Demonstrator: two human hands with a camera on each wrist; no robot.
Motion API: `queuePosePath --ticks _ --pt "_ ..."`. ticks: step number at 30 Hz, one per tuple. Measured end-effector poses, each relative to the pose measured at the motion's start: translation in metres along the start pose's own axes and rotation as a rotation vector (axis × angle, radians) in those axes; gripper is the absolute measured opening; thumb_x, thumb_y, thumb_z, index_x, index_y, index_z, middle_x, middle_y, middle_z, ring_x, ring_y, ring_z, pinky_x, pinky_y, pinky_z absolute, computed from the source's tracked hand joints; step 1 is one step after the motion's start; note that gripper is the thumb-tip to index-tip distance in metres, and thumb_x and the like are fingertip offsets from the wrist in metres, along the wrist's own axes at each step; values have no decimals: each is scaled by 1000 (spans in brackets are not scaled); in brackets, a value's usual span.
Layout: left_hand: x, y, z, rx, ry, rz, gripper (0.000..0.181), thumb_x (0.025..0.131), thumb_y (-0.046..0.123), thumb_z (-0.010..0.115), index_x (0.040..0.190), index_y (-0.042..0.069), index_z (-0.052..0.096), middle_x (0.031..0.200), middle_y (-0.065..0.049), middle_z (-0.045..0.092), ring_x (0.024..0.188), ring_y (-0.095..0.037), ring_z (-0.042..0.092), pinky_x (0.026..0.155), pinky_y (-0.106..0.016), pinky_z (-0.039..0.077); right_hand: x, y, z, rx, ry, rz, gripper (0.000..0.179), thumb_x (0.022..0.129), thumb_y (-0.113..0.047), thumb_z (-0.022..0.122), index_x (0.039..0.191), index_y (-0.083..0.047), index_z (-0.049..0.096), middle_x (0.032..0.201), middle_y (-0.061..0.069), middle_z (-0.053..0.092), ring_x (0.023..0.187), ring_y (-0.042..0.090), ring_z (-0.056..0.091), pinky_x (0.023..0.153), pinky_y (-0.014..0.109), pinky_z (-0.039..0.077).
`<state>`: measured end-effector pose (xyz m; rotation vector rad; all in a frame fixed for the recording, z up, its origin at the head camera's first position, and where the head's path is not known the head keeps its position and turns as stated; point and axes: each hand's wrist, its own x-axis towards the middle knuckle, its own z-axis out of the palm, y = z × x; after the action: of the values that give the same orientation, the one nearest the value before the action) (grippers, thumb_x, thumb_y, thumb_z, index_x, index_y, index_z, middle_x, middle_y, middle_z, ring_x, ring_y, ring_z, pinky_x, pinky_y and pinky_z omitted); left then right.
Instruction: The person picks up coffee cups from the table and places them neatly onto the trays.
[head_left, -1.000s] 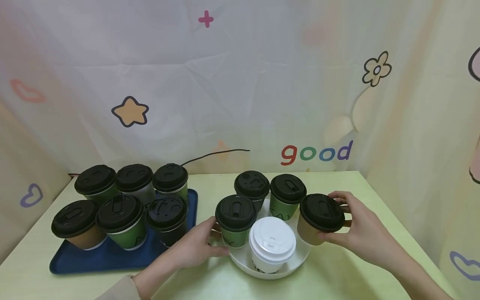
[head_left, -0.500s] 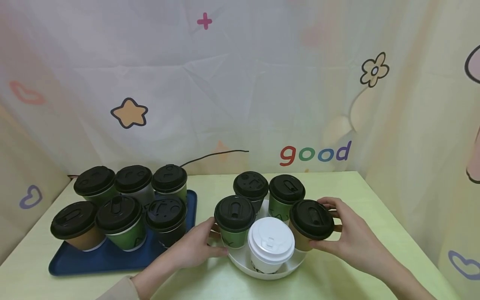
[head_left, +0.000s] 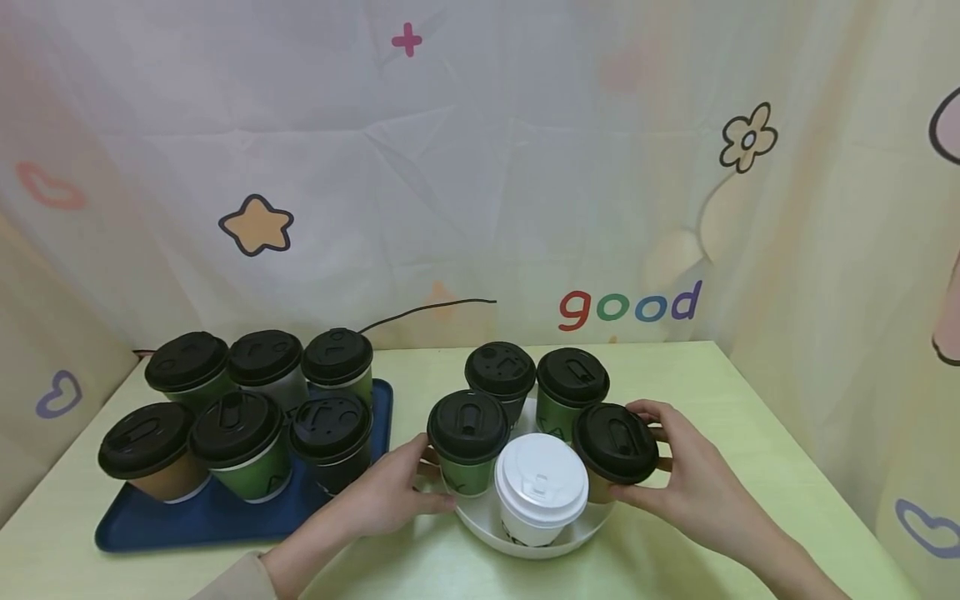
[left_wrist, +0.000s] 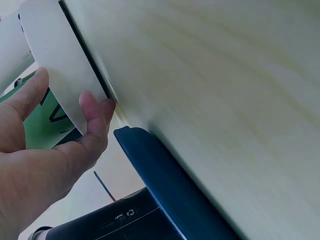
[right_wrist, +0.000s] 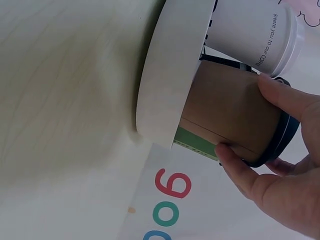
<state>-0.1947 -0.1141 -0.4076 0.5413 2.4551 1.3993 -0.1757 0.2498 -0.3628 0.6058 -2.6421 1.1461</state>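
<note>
My right hand [head_left: 690,483] grips a brown paper coffee cup [head_left: 617,443] with a black lid, thumb and fingers around its upper part. In the right wrist view the cup [right_wrist: 230,110] stands inside the wall of a white round tray [right_wrist: 167,75], beside a white cup [right_wrist: 245,30]. My left hand [head_left: 393,492] holds the tray's left side, near a green cup [head_left: 469,433]. In the left wrist view its fingers [left_wrist: 92,117] curl against the tray wall [left_wrist: 60,55]. The white-lidded cup [head_left: 542,483] stands at the tray's front; a dark cup [head_left: 501,372] and another green cup [head_left: 573,383] stand behind.
Left of the round tray lies a blue rectangular tray [head_left: 187,533] bearing several black-lidded cups in two rows. Its right edge is close to my left forearm. A printed cloth [head_left: 450,167] hangs behind the pale table [head_left: 750,433].
My right hand has moved left and slightly down with the brown cup, bringing it in beside the white cup on the round tray. The left hand has stayed at the tray.
</note>
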Motion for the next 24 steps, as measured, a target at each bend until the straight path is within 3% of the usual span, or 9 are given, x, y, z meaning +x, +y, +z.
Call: queuePosePath --ticks 6,14,24 --pt "0 1 0 -21 -1 20 59 85 11 86 133 0 51 121 -14 62 117 -40 61 93 -53 54 2 -3 1 -23 1 -37 81 67 -13 99 134 -7 53 125 5 58 116 23 54 82 37 60" --pt "0 0 -1 -17 -7 7 59 86 12 85 133 1 51 122 -14 61 118 -39 61 94 -52 54 1 -3 7 9 0 -1 82 67 -8 98 134 -1 51 125 10 56 116 28 54 80 35 60" --pt "1 1 0 -17 -5 -4 59 87 13 85 134 3 52 122 -14 61 119 -38 60 95 -51 53 0 0 18 -86 -20 0 85 69 -21 99 135 -2 50 126 11 57 117 29 55 84 47 59"
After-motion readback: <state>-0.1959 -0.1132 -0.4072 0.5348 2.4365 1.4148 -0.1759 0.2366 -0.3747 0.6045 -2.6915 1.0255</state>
